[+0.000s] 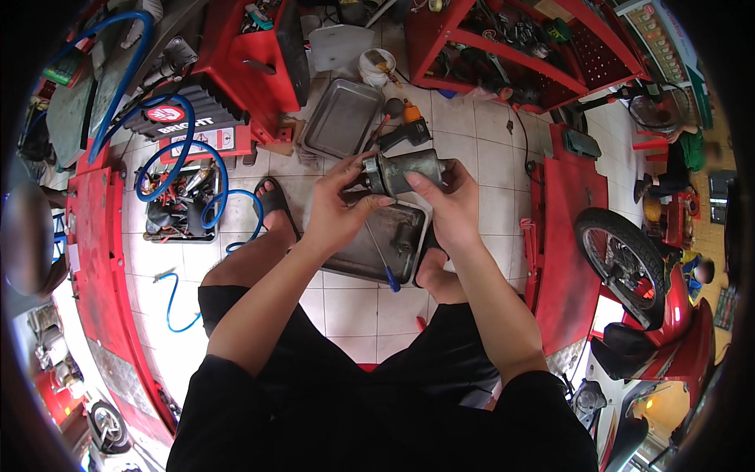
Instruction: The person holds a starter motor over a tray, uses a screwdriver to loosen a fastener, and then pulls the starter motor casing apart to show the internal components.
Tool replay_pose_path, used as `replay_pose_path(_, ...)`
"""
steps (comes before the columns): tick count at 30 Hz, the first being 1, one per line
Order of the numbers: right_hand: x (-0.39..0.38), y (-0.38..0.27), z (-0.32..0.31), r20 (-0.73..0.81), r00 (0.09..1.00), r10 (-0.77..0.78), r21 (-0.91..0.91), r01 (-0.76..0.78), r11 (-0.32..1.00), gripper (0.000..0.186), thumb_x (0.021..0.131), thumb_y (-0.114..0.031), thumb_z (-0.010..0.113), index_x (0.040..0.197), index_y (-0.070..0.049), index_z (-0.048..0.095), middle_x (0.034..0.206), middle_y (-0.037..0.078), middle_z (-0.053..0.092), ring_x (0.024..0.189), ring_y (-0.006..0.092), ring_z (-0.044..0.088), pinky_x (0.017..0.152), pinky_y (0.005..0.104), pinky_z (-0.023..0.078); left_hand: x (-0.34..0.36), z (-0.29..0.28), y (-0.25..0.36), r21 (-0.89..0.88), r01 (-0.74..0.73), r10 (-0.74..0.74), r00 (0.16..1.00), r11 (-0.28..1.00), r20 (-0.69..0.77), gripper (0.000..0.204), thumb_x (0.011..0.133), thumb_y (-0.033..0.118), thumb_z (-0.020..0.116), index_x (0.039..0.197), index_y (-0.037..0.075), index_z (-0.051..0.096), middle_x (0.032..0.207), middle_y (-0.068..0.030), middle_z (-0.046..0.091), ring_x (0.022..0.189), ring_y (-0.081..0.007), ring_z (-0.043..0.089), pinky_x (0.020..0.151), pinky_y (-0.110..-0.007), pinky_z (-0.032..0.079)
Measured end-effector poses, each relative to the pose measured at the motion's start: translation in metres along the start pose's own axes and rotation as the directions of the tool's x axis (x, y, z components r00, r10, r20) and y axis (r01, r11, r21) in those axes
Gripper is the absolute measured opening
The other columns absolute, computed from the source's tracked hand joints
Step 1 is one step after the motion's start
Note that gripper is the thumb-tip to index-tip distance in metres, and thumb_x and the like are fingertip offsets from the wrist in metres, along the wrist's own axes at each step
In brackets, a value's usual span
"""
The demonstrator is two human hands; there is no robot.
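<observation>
Head view: a grey metal motor housing [409,169] is held up between both hands, above the floor and above a tray.
Left hand [340,211]: closed on the left end of the housing, where a round flange sits; fingers are curled over that end and the thumb is laid below it.
Right hand [450,206]: wrapped around the right part of the housing, the fingers laid over the front of the body.
Near tray [358,263]: a shallow metal pan, set on the tiles directly under the hands; 1 small cylindrical part [403,238] is seen inside, and a blue-handled screwdriver [383,261] is laid across it, the handle past the front rim.
Far tray [343,118]: a second metal pan, further away on the tiles; nothing can be made out in it.
Left surroundings: a blue hose [177,165] is looped over a box of tools.
Feet: sandalled feet are placed at either side of the near tray.
Right surroundings: a cordless drill [405,132] lies beside the far tray; a red ramp [570,236] and a motorcycle wheel [621,263] stand well apart.
</observation>
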State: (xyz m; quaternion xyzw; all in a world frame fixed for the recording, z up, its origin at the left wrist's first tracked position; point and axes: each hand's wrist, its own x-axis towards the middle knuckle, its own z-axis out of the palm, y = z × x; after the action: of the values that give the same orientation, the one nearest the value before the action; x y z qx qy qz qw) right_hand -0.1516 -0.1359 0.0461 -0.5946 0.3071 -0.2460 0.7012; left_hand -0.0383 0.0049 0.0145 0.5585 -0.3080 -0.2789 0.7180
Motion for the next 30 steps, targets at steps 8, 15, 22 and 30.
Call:
replay_pose_path(8, -0.002, -0.001, 0.002, 0.056, 0.997, 0.057, 0.232, -0.069, 0.970, 0.038, 0.076, -0.008, 0.077, 0.102, 0.004, 0.051, 0.098, 0.013, 0.062, 0.089, 0.0166, 0.062, 0.080, 0.0297, 0.051, 0.007, -0.005, 0.022, 0.446, -0.341, 0.319, 0.939, 0.828, 0.126, 0.066, 0.062, -0.005, 0.077, 0.124, 0.000, 0.054, 0.125, -0.0141, 0.055, 0.110, -0.0244, 0.058, 0.090, -0.032, 0.049)
replay_pose_path(15, -0.006, 0.002, 0.003, 0.164, 0.962, 0.220, 0.374, -0.267, 0.888, 0.039, 0.080, -0.010, 0.073, 0.108, 0.004, 0.050, 0.103, 0.012, 0.061, 0.095, 0.0180, 0.060, 0.085, 0.0333, 0.049, 0.003, -0.013, 0.022, 0.610, -0.471, 0.423, 0.875, 0.637, 0.235, 0.075, 0.055, -0.002, 0.078, 0.126, 0.007, 0.056, 0.121, -0.0165, 0.057, 0.103, -0.0315, 0.060, 0.085, -0.035, 0.051)
replay_pose_path(22, -0.009, -0.002, 0.002, 0.159, 0.965, 0.208, 0.365, -0.253, 0.896, 0.041, 0.080, -0.011, 0.073, 0.110, 0.004, 0.049, 0.104, 0.012, 0.061, 0.095, 0.0187, 0.060, 0.085, 0.0330, 0.049, -0.003, -0.008, 0.018, 0.628, -0.478, 0.450, 0.866, 0.615, 0.218, 0.079, 0.053, -0.003, 0.078, 0.128, 0.010, 0.056, 0.120, -0.0171, 0.057, 0.102, -0.0323, 0.061, 0.082, -0.034, 0.053)
replay_pose_path(30, -0.007, -0.006, -0.003, 0.146, 0.988, 0.051, 0.292, -0.092, 0.952, 0.042, 0.075, -0.006, 0.077, 0.105, 0.004, 0.049, 0.100, 0.013, 0.062, 0.092, 0.0179, 0.062, 0.082, 0.0313, 0.051, 0.001, -0.006, 0.022, 0.398, -0.188, 0.172, 0.982, 0.898, 0.077, 0.072, 0.056, -0.005, 0.080, 0.125, 0.004, 0.057, 0.114, -0.0116, 0.060, 0.101, -0.0199, 0.061, 0.084, -0.029, 0.051)
